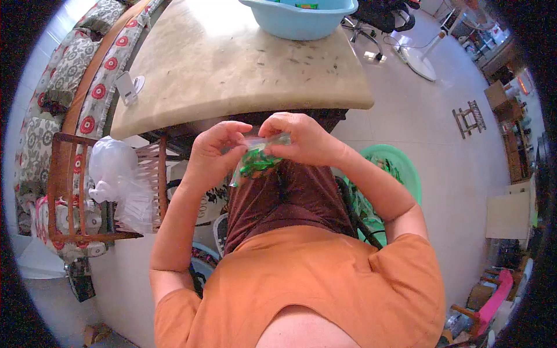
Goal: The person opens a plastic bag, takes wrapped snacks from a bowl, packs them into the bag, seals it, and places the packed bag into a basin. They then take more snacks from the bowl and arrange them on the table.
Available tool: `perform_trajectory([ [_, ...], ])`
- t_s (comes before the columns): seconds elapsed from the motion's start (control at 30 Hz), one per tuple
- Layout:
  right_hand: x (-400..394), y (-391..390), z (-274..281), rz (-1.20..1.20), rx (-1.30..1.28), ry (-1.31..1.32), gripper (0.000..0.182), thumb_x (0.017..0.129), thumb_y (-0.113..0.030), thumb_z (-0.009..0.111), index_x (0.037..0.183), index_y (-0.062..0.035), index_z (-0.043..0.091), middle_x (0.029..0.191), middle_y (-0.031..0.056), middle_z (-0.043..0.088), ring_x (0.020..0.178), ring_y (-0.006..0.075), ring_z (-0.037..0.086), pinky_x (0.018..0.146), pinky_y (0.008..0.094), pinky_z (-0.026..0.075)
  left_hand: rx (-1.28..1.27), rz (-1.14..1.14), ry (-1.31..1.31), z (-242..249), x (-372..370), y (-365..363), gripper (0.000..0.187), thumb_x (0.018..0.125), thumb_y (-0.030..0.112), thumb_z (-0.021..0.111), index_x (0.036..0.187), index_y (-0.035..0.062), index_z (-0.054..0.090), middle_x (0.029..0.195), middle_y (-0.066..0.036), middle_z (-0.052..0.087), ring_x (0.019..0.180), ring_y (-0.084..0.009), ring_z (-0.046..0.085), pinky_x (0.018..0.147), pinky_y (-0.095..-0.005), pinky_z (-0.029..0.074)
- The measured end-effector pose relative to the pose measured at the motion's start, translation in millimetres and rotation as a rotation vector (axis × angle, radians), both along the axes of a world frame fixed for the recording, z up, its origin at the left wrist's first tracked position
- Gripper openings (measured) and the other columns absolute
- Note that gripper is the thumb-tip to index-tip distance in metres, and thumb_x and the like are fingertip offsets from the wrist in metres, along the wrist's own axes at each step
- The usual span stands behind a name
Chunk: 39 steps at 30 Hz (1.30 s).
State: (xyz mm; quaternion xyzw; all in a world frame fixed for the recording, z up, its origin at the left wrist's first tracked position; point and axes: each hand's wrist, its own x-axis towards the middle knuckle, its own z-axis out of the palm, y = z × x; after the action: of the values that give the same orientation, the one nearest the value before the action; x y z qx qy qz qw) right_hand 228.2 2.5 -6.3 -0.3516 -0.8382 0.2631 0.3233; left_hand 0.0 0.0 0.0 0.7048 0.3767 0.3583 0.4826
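A small clear plastic bag [255, 161] with bright green pieces inside hangs over my lap, between my two hands. My left hand [217, 149] pinches the bag's upper left edge between thumb and fingers. On the other side, my right hand [297, 138] grips the top right edge, its thumb against the plastic. What the green pieces are is too small to tell. Both hands are just in front of the near edge of the table [232, 87].
A light blue basin [301, 22] stands at the table's far side, with a small green packet inside. Right of my legs is a green tub [406, 168] holding green-and-clear items. A wooden chair [64, 185] bearing white plastic bags [119, 168] stands at left.
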Motion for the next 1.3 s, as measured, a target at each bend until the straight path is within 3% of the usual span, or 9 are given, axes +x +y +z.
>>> perform_trajectory([
  [0.47, -1, -3, 7, -0.03, 0.062, -0.044, 0.014, 0.082, -0.02, 0.061, 0.082, -0.0066, 0.061, 0.081, 0.0123, 0.062, 0.081, 0.0341, 0.063, 0.071, 0.0431, 0.05, 0.059, 0.017, -0.004, 14, 0, 0, 0.035, 0.078, -0.007, 0.063, 0.111, 0.0044, 0.064, 0.081, 0.003, 0.06, 0.077, -0.0048, 0.056, 0.071, -0.0219, 0.049],
  [0.57, -4, -5, 9, -0.046, 0.068, -0.026, 0.01, 0.076, -0.01, 0.066, 0.08, -0.0036, 0.06, 0.077, 0.0113, 0.061, 0.076, 0.0302, 0.062, 0.068, 0.0374, 0.049, 0.122, 0.018, 0.027, 14, 1, 3, 0.037, 0.077, -0.007, 0.064, 0.112, 0.0036, 0.064, 0.08, 0.002, 0.059, 0.076, -0.0051, 0.056, 0.069, -0.0218, 0.049],
  [0.67, -7, -5, 10, -0.062, 0.084, -0.04, 0.011, 0.076, -0.011, 0.067, 0.079, -0.0035, 0.059, 0.077, 0.0112, 0.061, 0.075, 0.0307, 0.061, 0.067, 0.038, 0.049, 0.257, -0.052, 0.121, 18, 1, 7, 0.033, 0.076, 0.001, 0.07, 0.109, 0.0026, 0.064, 0.082, -0.002, 0.064, 0.076, -0.0106, 0.061, 0.074, -0.0252, 0.05],
  [0.77, -11, -4, 13, -0.054, 0.143, -0.026, 0.01, 0.076, -0.01, 0.067, 0.079, -0.0035, 0.06, 0.078, 0.011, 0.061, 0.074, 0.0308, 0.061, 0.066, 0.0383, 0.05, 0.476, -0.004, 0.294, 28, 8, 3, 0.023, 0.073, 0.005, 0.072, 0.096, 0.002, 0.067, 0.076, -0.004, 0.062, 0.07, -0.0154, 0.061, 0.069, -0.0278, 0.05],
  [0.87, -13, -8, 20, -0.073, 0.159, -0.036, 0.009, 0.077, -0.01, 0.067, 0.08, -0.0034, 0.062, 0.078, 0.011, 0.061, 0.074, 0.0304, 0.061, 0.066, 0.0383, 0.05, 0.398, 0.046, 0.392, 27, 8, 4, 0.013, 0.071, 0.008, 0.074, 0.081, 0.0011, 0.067, 0.074, -0.007, 0.061, 0.068, -0.0196, 0.061, 0.064, -0.031, 0.049],
  [0.97, -6, -7, 21, -0.092, 0.091, -0.06, 0.014, 0.08, -0.021, 0.063, 0.082, -0.0069, 0.065, 0.083, 0.0122, 0.063, 0.081, 0.0332, 0.063, 0.072, 0.0414, 0.051, 0.435, 0.076, 0.382, 33, 10, 1, 0.011, 0.071, 0.007, 0.073, 0.073, 0.0002, 0.065, 0.074, -0.009, 0.061, 0.067, -0.0201, 0.061, 0.061, -0.0319, 0.048],
  [1.07, 4, -4, 19, -0.067, 0.068, -0.034, 0.009, 0.077, -0.01, 0.069, 0.082, -0.0028, 0.065, 0.078, 0.0106, 0.062, 0.073, 0.0271, 0.062, 0.066, 0.0354, 0.05, 0.392, 0.079, 0.392, 36, 6, 2, 0.009, 0.073, 0.007, 0.072, 0.074, 0.0004, 0.065, 0.072, -0.008, 0.06, 0.065, -0.019, 0.059, 0.06, -0.0307, 0.047],
  [1.3, 16, 0, 16, -0.066, 0.041, 0.031, 0.006, 0.078, -0.007, 0.067, 0.081, -0.002, 0.064, 0.078, 0.0099, 0.061, 0.071, 0.0241, 0.06, 0.064, 0.0331, 0.049, 0.334, 0.129, 0.339, 38, 1, 1, 0.008, 0.072, 0.005, 0.07, 0.072, 0.0003, 0.063, 0.069, -0.006, 0.057, 0.063, -0.0153, 0.056, 0.058, -0.0287, 0.044],
])
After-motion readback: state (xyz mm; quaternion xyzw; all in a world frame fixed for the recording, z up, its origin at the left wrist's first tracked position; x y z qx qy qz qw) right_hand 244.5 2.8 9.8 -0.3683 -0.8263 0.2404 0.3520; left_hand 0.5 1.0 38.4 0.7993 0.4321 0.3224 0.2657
